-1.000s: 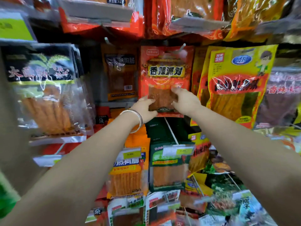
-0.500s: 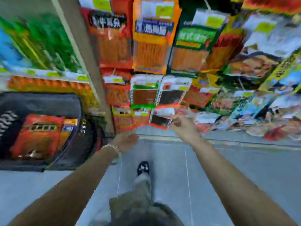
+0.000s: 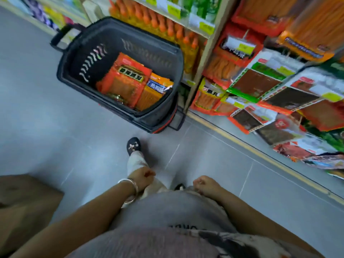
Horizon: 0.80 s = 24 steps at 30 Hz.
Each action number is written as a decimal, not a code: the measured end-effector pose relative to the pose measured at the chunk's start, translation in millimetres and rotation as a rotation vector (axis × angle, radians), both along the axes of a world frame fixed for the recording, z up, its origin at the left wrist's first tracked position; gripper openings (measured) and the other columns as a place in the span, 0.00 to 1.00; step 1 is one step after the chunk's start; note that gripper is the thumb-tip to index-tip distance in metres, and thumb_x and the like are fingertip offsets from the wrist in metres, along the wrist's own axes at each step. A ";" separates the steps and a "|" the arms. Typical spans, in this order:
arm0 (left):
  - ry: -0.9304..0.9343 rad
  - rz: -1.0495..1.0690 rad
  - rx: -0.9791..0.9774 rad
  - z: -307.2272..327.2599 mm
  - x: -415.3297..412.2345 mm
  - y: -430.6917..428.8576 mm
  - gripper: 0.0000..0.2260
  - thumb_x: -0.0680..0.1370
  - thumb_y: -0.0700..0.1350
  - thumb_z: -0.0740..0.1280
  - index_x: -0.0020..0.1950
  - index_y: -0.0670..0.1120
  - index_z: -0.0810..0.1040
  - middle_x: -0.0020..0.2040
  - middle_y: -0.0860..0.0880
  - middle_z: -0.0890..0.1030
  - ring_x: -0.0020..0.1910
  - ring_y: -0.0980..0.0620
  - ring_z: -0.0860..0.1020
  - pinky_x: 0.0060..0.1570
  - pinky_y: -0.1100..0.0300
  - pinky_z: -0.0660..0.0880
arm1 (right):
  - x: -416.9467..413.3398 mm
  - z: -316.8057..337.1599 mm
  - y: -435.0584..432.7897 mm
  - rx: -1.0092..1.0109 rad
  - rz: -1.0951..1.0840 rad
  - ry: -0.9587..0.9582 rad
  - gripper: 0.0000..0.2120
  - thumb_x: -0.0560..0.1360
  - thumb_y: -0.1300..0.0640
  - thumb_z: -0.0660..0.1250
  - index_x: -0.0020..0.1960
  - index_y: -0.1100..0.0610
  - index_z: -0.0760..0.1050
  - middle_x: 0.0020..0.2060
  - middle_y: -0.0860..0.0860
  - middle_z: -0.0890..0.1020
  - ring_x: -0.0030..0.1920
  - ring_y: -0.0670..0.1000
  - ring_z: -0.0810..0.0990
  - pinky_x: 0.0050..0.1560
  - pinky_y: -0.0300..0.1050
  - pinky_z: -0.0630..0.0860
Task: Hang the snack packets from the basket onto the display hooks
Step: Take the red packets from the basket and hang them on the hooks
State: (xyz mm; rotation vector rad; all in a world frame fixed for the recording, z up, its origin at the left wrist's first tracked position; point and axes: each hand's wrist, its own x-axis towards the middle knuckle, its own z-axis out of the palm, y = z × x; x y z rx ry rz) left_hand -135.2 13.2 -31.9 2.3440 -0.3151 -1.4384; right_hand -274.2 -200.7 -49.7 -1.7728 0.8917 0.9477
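Item 1: basket [image 3: 74,58], dark plastic with a carry handle. It stands on the grey tiled floor [image 3: 46,131] beside the shelf upright, ahead of the person's feet.
Item 2: snack packets, in the basket. A red packet [image 3: 126,81] lies on top, tilted, and an orange packet [image 3: 156,90] shows just beside it at the right. Anything deeper is hidden.
Item 3: hanging packets [image 3: 260,84], red, green and orange, in rows on the display at right; blurred, and the hooks are hard to make out.
Item 4: left hand [image 3: 143,178], low and near the body. Grip: fingers curled in, pinching nothing. There is a silver bangle [image 3: 130,185] at the wrist.
Item 5: right hand [image 3: 203,185], level with the left and apart from it. Grip: curled in, empty.
Item 6: dark patterned shoe [image 3: 133,145], forward on the floor.
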 end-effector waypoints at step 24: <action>-0.060 0.594 -0.315 -26.5 425.8 42.9 0.09 0.77 0.38 0.61 0.47 0.52 0.77 0.45 0.51 0.82 0.48 0.51 0.80 0.50 0.60 0.76 | 472.4 -96.6 66.1 -0.102 -0.289 -0.073 0.26 0.73 0.43 0.68 0.64 0.57 0.68 0.55 0.51 0.76 0.52 0.52 0.75 0.52 0.41 0.67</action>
